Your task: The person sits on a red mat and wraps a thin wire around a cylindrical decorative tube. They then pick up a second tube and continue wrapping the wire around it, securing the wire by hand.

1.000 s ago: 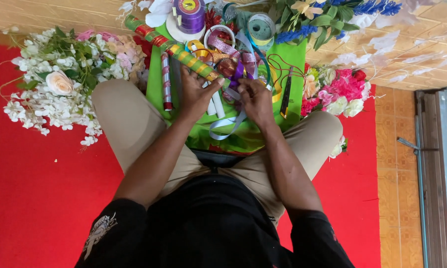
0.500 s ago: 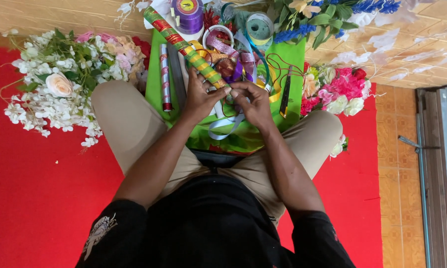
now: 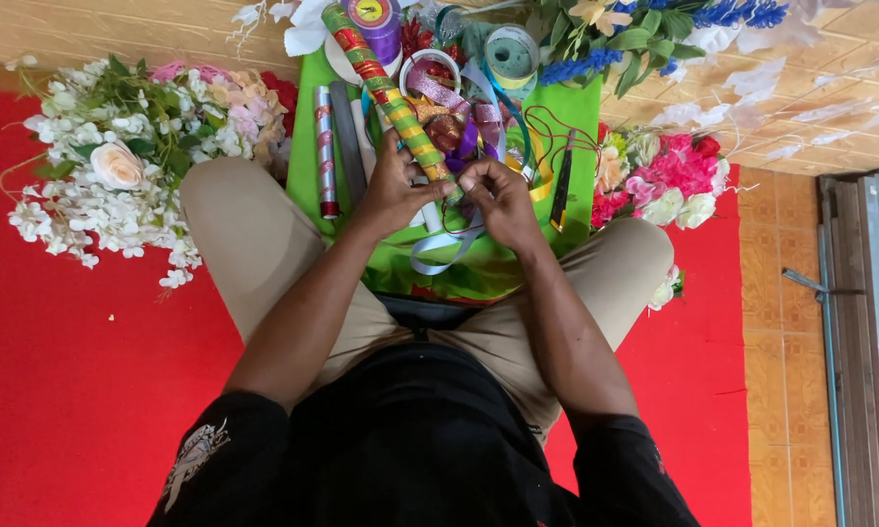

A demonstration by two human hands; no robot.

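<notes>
My left hand [image 3: 393, 187] grips a long stick wrapped in green, yellow and red ribbon bands [image 3: 386, 90], which slants up and to the left over a green cloth [image 3: 308, 156]. My right hand [image 3: 499, 200] pinches the stick's lower end, fingers closed on the ribbon there. A pale blue-grey ribbon loop [image 3: 439, 256] hangs below both hands onto the cloth. I sit cross-legged in tan trousers.
White and pink artificial flowers [image 3: 118, 171] lie on the left on a red mat [image 3: 59, 371]. Pink flowers [image 3: 669, 181] lie right. Ribbon spools [image 3: 511, 54], a purple spool [image 3: 379, 24], two rolled sticks [image 3: 324, 146] and a dark cutter [image 3: 561, 185] lie on the cloth.
The wrapped stick has swung more upright and shifted up. Both hands have drawn closer together at its lower end.
</notes>
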